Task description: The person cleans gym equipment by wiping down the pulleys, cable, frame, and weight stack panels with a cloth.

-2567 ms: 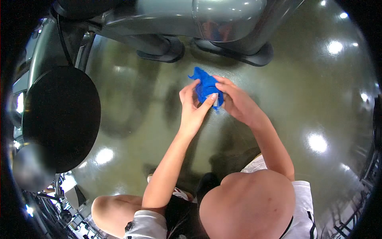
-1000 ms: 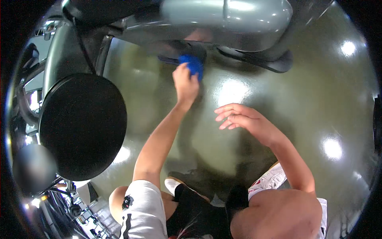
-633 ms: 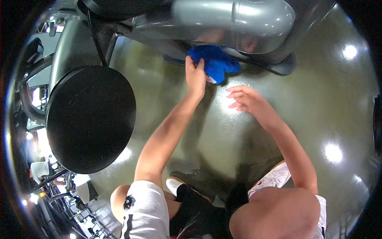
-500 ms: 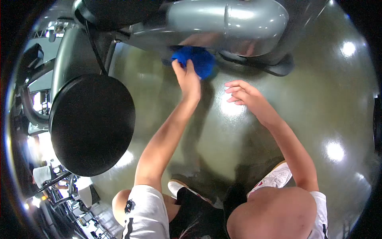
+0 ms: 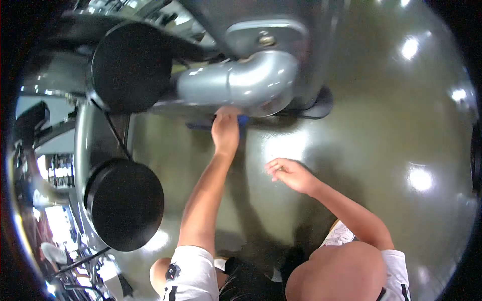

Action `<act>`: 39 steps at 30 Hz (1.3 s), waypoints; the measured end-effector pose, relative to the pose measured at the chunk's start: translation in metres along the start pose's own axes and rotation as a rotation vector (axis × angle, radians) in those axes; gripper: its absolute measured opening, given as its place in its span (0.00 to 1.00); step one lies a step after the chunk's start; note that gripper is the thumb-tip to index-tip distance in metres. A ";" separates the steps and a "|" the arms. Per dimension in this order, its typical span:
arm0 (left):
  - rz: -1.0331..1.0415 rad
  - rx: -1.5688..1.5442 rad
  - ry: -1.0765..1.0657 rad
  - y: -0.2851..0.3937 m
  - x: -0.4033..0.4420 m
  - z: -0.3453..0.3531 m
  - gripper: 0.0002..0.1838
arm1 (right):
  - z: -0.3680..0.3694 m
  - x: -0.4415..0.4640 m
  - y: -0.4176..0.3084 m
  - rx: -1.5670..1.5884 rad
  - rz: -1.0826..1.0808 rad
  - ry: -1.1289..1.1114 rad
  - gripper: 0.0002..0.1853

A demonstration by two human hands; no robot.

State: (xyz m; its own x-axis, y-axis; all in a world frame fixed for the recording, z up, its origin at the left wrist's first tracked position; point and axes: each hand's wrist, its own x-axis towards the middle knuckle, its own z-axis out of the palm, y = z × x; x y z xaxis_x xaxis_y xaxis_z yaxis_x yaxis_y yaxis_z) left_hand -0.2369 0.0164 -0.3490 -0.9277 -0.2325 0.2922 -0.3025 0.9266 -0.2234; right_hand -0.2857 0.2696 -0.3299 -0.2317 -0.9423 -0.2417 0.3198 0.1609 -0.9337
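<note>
My left hand (image 5: 226, 131) reaches to the underside of a thick silver tube (image 5: 261, 80), its fingertips largely hidden beneath it. Part of a blue cloth (image 5: 243, 120) shows beside the fingers; the hand is closed on it, and the rest of the cloth is out of sight. Lower and to the right, my right hand (image 5: 290, 173) hangs over the floor, holding nothing, with its fingers loosely bent and apart.
Two round black pads (image 5: 125, 205) are at the left on a metal frame. A dark foot of the machine (image 5: 321, 104) rests on the glossy green floor (image 5: 381, 130). White shoes (image 5: 339, 234) are below. More equipment stands at the far left.
The view has shifted, bringing more of the machine in. My left hand has gone from the cloth in the open to under the tube, hiding most of the cloth. My right hand has let go of it.
</note>
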 end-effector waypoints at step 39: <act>-0.122 -0.386 0.394 0.023 0.189 -0.468 0.16 | -0.073 0.034 -0.353 -0.238 -0.948 0.288 0.53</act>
State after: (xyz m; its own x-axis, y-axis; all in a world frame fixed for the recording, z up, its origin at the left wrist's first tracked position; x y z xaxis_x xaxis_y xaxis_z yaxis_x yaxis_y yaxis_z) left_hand -0.3164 0.1326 0.1361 -0.7167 -0.2856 0.6363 -0.2318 0.9580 0.1689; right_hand -0.4739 0.2023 -0.0283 -0.5167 -0.6111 0.5997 -0.2940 -0.5312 -0.7946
